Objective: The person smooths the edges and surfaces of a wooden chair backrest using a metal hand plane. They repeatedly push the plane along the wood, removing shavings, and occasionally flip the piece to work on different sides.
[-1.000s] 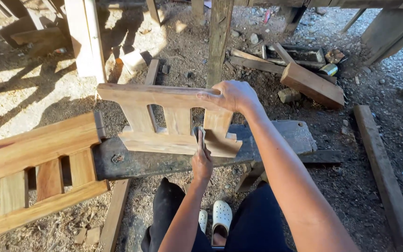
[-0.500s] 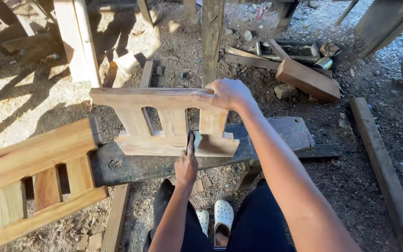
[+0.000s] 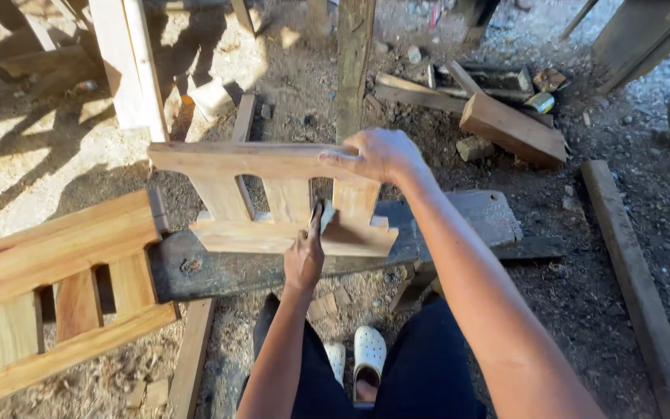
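Two-railed, three-slat pale wooden frame [image 3: 273,194], right hand [image 3: 378,155] gripping its top, left hand [image 3: 304,260] pinching sandpaper [image 3: 326,215].

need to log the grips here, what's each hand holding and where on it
The right hand grips the wooden slatted frame by the right end of its top rail. The left hand presses a small piece, hard to identify, against a slat.

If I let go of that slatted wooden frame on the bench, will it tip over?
Probably yes: the wooden frame stands on one narrow rail edge on the bench, steadied by the right hand. It looks rigid, solid timber, so likely fairly heavy.
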